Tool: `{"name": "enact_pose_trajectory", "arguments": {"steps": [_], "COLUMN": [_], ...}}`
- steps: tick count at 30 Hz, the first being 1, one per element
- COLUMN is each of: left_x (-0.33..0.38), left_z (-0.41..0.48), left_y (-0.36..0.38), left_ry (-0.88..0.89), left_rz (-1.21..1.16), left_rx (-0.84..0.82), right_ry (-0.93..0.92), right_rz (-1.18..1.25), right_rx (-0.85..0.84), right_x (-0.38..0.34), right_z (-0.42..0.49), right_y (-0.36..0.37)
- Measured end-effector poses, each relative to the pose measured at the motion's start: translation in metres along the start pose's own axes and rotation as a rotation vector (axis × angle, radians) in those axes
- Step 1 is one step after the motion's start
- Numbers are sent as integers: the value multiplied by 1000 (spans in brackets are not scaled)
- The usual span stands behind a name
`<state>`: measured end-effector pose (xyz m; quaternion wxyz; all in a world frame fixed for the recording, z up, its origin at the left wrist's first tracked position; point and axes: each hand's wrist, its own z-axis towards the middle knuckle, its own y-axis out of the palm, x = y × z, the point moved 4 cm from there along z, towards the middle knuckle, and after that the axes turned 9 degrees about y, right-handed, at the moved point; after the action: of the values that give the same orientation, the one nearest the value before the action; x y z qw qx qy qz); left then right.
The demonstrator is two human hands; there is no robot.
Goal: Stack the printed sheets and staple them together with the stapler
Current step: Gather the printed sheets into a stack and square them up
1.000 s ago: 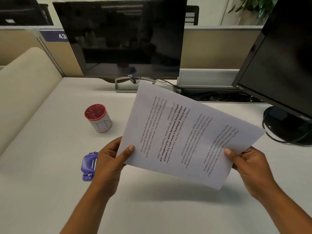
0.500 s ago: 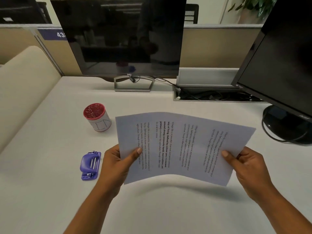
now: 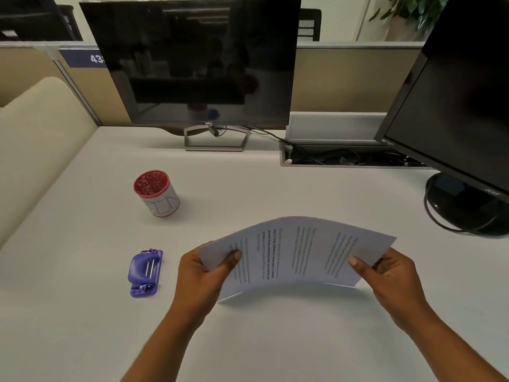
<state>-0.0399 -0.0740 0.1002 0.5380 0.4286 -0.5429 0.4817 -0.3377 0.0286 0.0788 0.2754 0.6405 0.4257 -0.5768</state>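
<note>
Printed white paper sheets point(image 3: 297, 255), covered in lines of black text, hang in the air over the near middle of the pale worktop point(image 3: 275, 340), held by both short ends and bowed upward in an arch. The left hand point(image 3: 203, 277) pinches the left end, thumb on top and fingers underneath; the right hand point(image 3: 391, 279) pinches the right end the same way. How many sheets there are cannot be told.

Such paper looks light and limp: it sags or arches wherever it is not supported, and loose sheets would likely slide over one another, so a firm pinch near a corner, with the edges squared first, seems the safest hold for stapling.

To the left of the left hand, apart from it, a small purple plastic stapler point(image 3: 146, 272) with metal parts lies flat on the worktop. Farther back on the left stands a white cylindrical cup with a red rim point(image 3: 157, 193). Along the far edge stand a dark monitor point(image 3: 192, 64) and, at the right, a second black monitor point(image 3: 454, 106).
</note>
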Motion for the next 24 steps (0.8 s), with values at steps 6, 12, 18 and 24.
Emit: {"name": "enact_pose_trajectory", "arguments": {"steps": [6,12,18,24], "left_x": [29,32,11,11], "left_z": [-3,0,-1,-4], "left_y": [0,-1,6,2], "left_ry": [231,326,225,215], "left_rz": [62,93,134,146], "left_rx": [15,24,-50,5], "right_ry": [-71,-168,-68,-85], "right_rz": [32,-26,-116,-62], "right_rx": [58,-35,44,52], "right_x": [-29,-37,-14,-29], "right_z": [-6,-7,1,-1], "right_y": [-3,3,2,-2]}}
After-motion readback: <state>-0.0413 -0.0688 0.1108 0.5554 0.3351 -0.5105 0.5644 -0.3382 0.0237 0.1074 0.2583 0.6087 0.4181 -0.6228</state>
